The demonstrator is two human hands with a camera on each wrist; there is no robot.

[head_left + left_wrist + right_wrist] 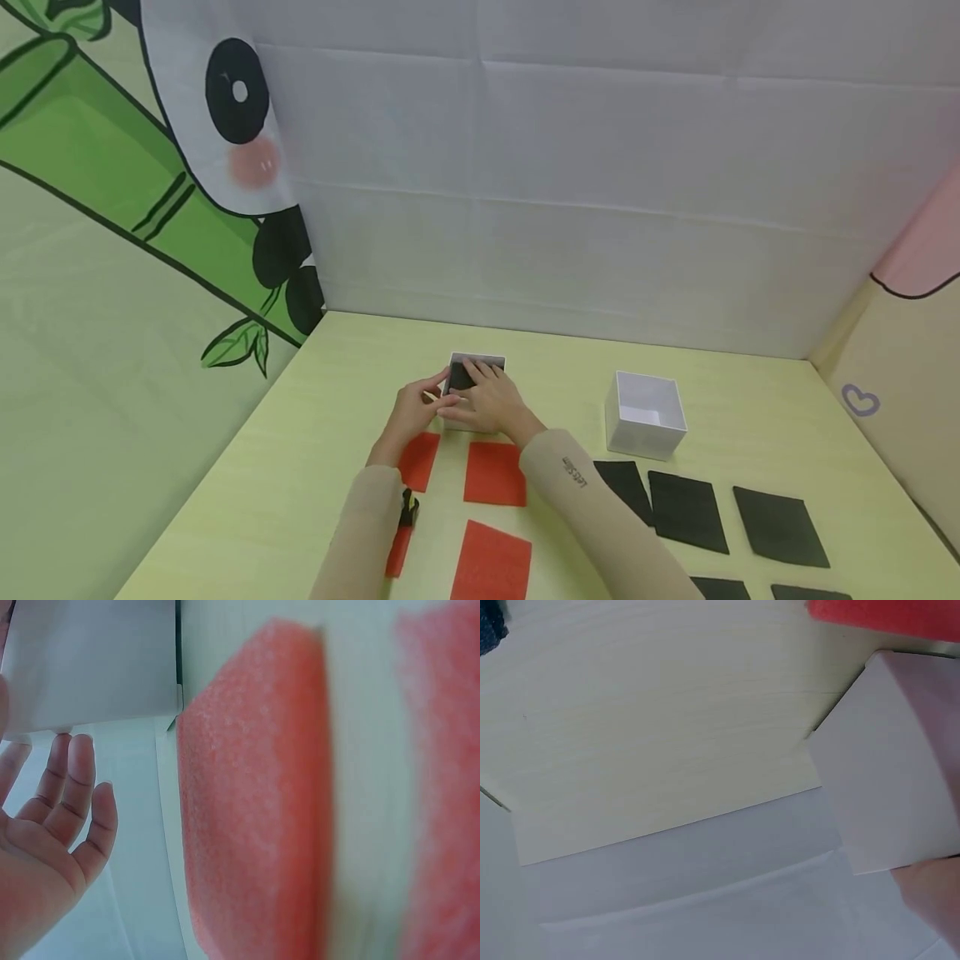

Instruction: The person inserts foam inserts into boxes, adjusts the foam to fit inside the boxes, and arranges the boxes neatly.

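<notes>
A small white box (459,417) stands on the yellow-green table (315,433) with a black foam pad (459,379) in its top. My right hand (480,379) lies flat over that pad with straight fingers. Beside the box's left wall is my left hand (429,393); in the left wrist view its fingers (71,780) are straight and reach up to the white box (90,664). The right wrist view shows a white box wall (889,787) and a bit of my hand (930,900) at the lower right.
Several red foam pads (495,473) lie in front of the box, one close under my left wrist (251,810). Several black pads (687,510) lie at the right front. A second white box (647,414) stands open to the right. Cloth walls enclose the table.
</notes>
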